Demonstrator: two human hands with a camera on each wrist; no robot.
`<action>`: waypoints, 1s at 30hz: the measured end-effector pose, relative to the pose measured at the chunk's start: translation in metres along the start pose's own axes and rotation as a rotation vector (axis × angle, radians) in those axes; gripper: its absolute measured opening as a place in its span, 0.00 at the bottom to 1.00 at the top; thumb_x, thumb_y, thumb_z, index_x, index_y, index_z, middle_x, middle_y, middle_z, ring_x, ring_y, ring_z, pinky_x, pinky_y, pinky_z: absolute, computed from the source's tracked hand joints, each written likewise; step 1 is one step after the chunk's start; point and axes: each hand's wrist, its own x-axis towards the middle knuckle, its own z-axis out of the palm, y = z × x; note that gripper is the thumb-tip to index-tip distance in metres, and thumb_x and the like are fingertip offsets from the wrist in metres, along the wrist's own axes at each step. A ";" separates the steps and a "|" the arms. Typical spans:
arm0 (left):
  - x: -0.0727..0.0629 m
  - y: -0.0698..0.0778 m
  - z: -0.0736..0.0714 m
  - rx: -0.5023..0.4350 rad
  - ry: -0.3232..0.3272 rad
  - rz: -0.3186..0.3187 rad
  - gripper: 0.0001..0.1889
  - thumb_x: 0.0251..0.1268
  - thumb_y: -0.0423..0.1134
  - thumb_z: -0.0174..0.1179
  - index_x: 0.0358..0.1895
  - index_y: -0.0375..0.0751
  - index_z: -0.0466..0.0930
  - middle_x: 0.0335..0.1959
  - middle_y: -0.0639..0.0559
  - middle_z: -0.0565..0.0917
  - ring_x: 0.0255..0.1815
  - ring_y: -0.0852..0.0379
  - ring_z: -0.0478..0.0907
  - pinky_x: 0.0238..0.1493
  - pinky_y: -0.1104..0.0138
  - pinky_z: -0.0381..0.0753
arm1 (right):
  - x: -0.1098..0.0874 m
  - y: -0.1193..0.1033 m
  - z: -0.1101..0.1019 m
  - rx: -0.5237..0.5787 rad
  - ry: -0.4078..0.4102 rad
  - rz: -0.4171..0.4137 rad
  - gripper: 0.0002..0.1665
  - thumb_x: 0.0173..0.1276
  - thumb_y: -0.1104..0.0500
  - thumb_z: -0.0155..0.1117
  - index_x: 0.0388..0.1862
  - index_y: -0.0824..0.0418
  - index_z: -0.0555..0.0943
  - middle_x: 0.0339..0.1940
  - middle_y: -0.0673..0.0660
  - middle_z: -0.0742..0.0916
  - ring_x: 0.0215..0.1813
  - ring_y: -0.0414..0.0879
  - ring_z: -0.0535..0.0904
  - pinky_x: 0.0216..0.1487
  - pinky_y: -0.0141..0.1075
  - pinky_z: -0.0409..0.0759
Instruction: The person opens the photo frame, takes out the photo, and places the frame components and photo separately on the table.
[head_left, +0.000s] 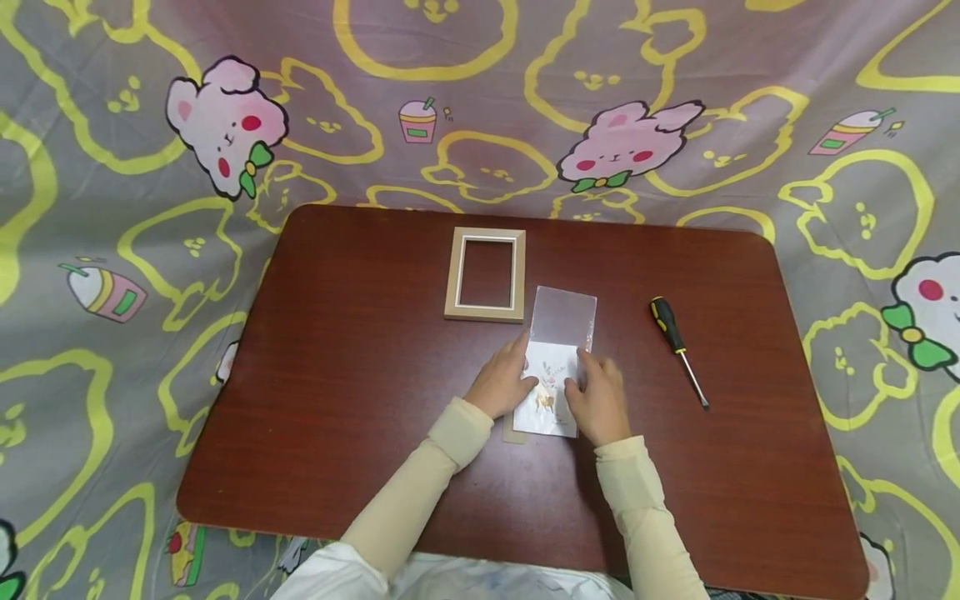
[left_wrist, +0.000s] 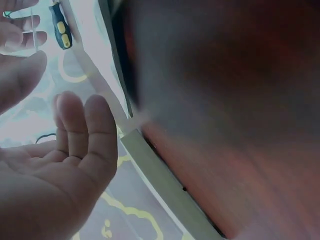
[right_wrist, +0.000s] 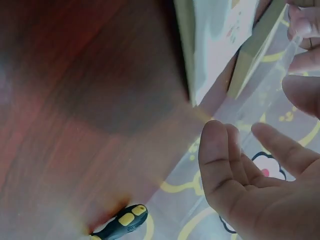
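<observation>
In the head view, a clear plastic sheet [head_left: 564,315] is held by its side edges between my left hand [head_left: 504,379] and right hand [head_left: 602,400]. Beneath and nearer to me lies a white card [head_left: 546,423] printed with a small antlered deer. A beige board [head_left: 514,436] peeks out under the card's lower left corner. Beyond the hands, a light wooden picture frame [head_left: 486,313] with a white inner edge lies flat. Both wrist views show bent fingers and thumbs by the sheet; its lower part is hard to make out.
A screwdriver [head_left: 667,325] with a black and yellow handle lies to the right on the dark red-brown table [head_left: 337,350]. Patterned cloth [head_left: 480,108] with cartoon animals hangs behind the table and at its sides.
</observation>
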 end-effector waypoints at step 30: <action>0.075 0.020 0.015 0.331 -0.046 -0.123 0.26 0.74 0.47 0.57 0.67 0.33 0.74 0.43 0.43 0.87 0.40 0.48 0.86 0.38 0.57 0.84 | 0.082 0.039 0.005 -0.312 -0.155 -0.015 0.26 0.70 0.63 0.50 0.65 0.63 0.79 0.73 0.68 0.72 0.54 0.75 0.70 0.46 0.66 0.75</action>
